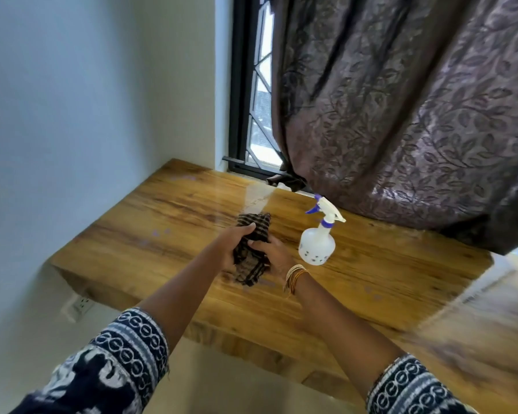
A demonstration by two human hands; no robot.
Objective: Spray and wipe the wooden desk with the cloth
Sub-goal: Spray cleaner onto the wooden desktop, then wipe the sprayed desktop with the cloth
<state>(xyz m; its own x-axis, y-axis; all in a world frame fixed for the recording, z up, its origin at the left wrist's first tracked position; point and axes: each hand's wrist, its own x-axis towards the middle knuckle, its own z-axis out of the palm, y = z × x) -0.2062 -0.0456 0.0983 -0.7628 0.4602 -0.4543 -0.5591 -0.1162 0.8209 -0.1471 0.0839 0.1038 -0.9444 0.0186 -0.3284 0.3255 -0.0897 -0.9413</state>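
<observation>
Head view — wooden desk (168,210), window corner

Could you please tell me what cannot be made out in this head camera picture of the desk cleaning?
- Desk, right end: smeared by motion blur and cut off by the frame edge.
- Spray bottle: its liquid level cannot be read through the white body.
- Cloth: bunched between the left hand and right hand, so its full shape is hidden.
- Window: mostly covered by the curtain.
</observation>
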